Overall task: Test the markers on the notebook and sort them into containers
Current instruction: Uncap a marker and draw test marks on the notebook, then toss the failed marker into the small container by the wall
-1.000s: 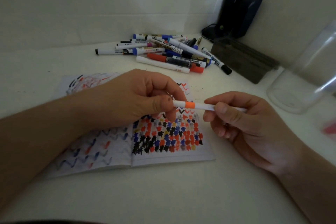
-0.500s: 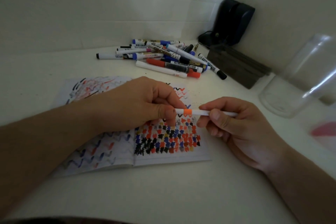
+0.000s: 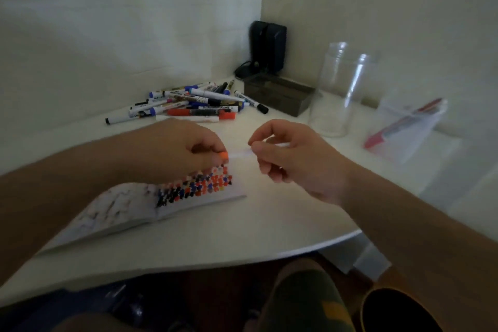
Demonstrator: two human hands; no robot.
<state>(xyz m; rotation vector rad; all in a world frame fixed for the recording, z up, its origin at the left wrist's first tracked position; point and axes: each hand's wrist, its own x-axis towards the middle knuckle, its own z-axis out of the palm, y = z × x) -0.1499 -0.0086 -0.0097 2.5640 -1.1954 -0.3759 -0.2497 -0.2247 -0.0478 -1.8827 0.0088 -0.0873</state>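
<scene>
Since the earlier frames both hands have been raised and carried away from the body, and more of the right side of the table (image 3: 269, 226) is now shown, with its near curved edge and a patterned trouser leg below it.

One white table is seen, set into a corner of two pale walls. One open notebook (image 3: 129, 207) lies on it at the left, its right page filled with rows of black, blue and orange test marks; part of it is hidden under the left forearm. Two clear containers are counted at the right: one tall glass jar (image 3: 339, 94), upright, and one clear plastic box (image 3: 412, 127) just beyond it in which at least two red or pink markers can be made out through blur. One dark box (image 3: 280, 97) stands between the jar and one pile of markers (image 3: 194, 105) near the back wall; about fifteen can be counted, though overlap prevents an exact figure. One black device (image 3: 266, 46) stands in the corner.

One white marker (image 3: 242, 154) is held level above the notebook between the two hands. The left hand (image 3: 186, 151) is closed around its orange cap end, the fingertips pinched. The right hand (image 3: 291, 159) is pinched on the barrel between thumb and forefinger, the other fingers loosely curled.
</scene>
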